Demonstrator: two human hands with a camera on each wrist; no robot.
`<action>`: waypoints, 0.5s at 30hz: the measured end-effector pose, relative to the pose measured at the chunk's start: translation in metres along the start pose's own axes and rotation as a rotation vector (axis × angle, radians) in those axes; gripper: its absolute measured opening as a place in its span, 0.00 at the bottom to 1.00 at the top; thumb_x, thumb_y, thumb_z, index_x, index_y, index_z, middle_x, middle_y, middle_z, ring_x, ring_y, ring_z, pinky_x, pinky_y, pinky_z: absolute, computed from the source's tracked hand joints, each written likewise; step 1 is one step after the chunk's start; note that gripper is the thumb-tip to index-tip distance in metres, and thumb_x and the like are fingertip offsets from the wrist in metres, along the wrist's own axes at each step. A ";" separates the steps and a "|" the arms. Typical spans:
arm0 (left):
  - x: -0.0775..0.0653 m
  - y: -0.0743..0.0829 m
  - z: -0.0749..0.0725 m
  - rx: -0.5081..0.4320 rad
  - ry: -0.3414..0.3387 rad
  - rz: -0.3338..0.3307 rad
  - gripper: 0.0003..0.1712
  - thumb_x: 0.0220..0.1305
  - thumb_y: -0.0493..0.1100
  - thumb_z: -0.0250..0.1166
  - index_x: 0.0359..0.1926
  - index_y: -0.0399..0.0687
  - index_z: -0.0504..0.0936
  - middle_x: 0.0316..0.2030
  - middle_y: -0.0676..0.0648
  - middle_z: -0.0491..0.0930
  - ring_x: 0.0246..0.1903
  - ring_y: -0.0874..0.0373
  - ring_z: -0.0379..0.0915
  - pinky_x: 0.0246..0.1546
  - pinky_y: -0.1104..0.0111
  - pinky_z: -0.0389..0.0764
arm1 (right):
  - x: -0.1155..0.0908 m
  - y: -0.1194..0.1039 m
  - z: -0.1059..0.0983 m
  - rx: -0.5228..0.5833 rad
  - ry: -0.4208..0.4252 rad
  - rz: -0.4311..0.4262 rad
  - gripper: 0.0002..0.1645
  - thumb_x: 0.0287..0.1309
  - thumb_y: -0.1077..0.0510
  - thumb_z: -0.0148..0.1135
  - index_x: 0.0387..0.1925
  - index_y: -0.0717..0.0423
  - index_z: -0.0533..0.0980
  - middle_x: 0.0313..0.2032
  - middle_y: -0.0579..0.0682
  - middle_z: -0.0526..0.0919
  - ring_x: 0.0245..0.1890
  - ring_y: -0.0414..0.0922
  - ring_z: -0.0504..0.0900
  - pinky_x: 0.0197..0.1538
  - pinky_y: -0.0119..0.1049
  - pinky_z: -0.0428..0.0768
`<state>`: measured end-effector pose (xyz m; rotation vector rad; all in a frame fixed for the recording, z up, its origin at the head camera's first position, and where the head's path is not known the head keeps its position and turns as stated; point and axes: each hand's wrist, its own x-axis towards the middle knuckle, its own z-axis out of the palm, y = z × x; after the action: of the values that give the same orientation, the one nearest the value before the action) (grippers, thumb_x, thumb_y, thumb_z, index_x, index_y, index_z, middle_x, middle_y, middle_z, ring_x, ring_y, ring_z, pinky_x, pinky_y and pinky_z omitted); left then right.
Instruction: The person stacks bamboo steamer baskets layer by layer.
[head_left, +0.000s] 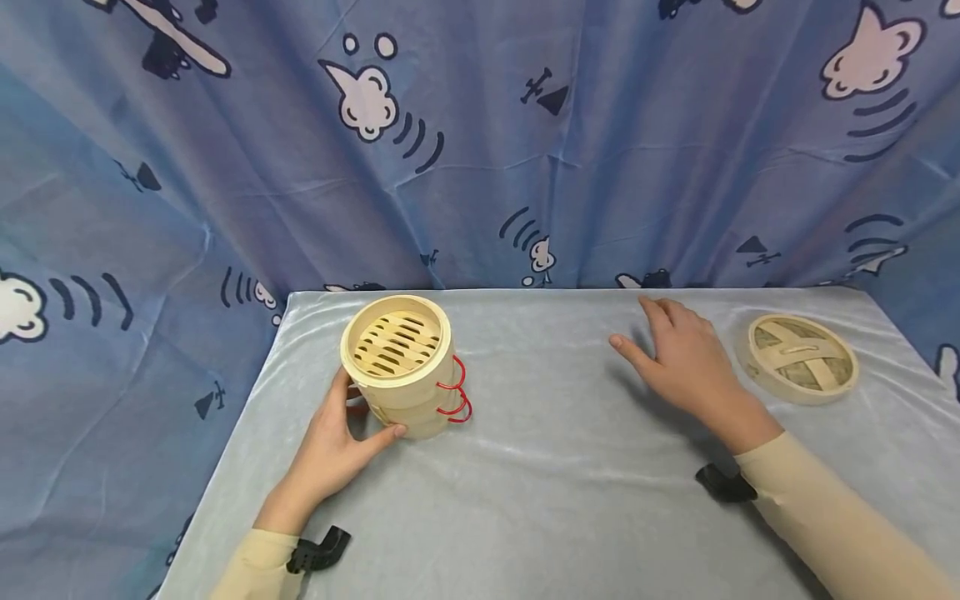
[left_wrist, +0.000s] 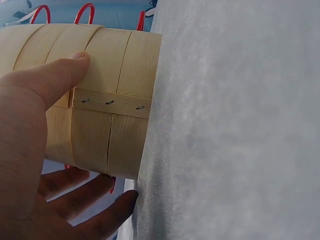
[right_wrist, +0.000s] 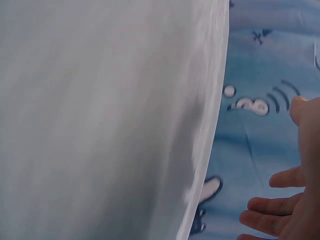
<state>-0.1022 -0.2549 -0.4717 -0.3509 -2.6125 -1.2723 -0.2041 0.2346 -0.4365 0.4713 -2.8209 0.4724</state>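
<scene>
A stack of bamboo steamer baskets (head_left: 408, 396) stands upright at the left of the table, its slatted top tier uncovered and red loops (head_left: 453, 398) sticking out on its right side. My left hand (head_left: 326, 454) holds it low on the left, thumb on the near wall and fingers reaching round the far side. The left wrist view shows the thumb (left_wrist: 65, 75) on the stack's bamboo wall (left_wrist: 102, 65). My right hand (head_left: 686, 358) hovers above the cloth with fingers spread, holding nothing. Right of it lies the round woven steamer lid (head_left: 802, 358).
A pale grey cloth (head_left: 540, 500) covers the table. Behind and to the left hangs a blue patterned curtain (head_left: 465, 200), meeting the table's back edge. Dark straps with small mounts (head_left: 318, 550) sit at both wrists.
</scene>
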 end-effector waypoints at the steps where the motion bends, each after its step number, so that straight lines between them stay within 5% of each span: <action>1: 0.000 0.000 0.000 0.000 0.000 0.000 0.67 0.56 0.48 0.88 0.86 0.59 0.54 0.68 0.47 0.75 0.62 0.47 0.78 0.57 0.49 0.86 | -0.002 0.005 -0.002 -0.006 0.005 0.011 0.52 0.78 0.32 0.59 0.79 0.70 0.64 0.67 0.76 0.73 0.64 0.76 0.73 0.63 0.77 0.70; 15: 0.000 0.003 0.000 0.017 -0.008 -0.021 0.66 0.55 0.46 0.88 0.86 0.56 0.55 0.65 0.46 0.77 0.59 0.47 0.80 0.56 0.49 0.86 | -0.024 0.067 -0.031 -0.048 -0.015 0.191 0.56 0.80 0.30 0.53 0.79 0.77 0.59 0.70 0.84 0.63 0.67 0.81 0.64 0.63 0.81 0.63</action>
<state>-0.1016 -0.2530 -0.4689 -0.3270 -2.6392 -1.2579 -0.1999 0.3125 -0.4334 0.1973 -2.8980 0.4382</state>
